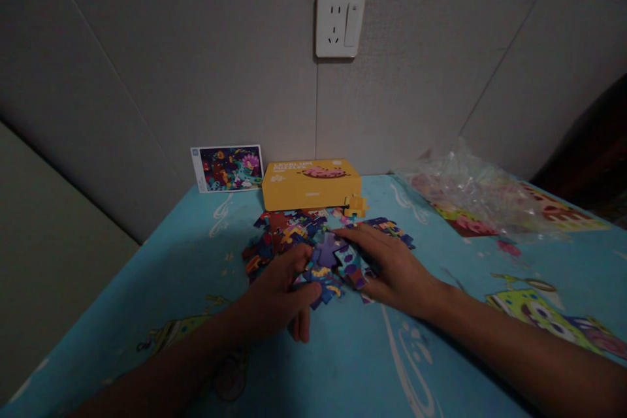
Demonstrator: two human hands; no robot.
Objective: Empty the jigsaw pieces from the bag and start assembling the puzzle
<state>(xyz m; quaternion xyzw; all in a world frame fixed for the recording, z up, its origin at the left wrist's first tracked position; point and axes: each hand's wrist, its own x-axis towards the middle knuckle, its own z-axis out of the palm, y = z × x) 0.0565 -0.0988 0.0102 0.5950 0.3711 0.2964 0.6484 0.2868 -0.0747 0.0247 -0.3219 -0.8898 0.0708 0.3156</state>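
A heap of colourful jigsaw puzzle pieces (292, 233) lies in the middle of the table. My left hand (277, 287) is at its near left side, thumb and index finger apart, the other fingers curled below. Nothing shows in its grasp. Over the right part of the heap rests my right hand (396, 268), fingers stretched out and thumb apart. A blue puzzle piece with purple spots (351, 264) lies by its thumb, and its palm hides some pieces. Between the hands sits a plain purple puzzle piece (327, 249). A yellow puzzle piece (356, 205) is at the heap's far edge.
Behind the heap stands a yellow puzzle box (313, 186), with a picture card (230, 168) leaning on the wall beside it. A clear plastic bag (477, 186) lies at the right over printed sheets. A blue cartoon tablecloth (196, 261) covers the table; a socket (340, 23) is on the wall.
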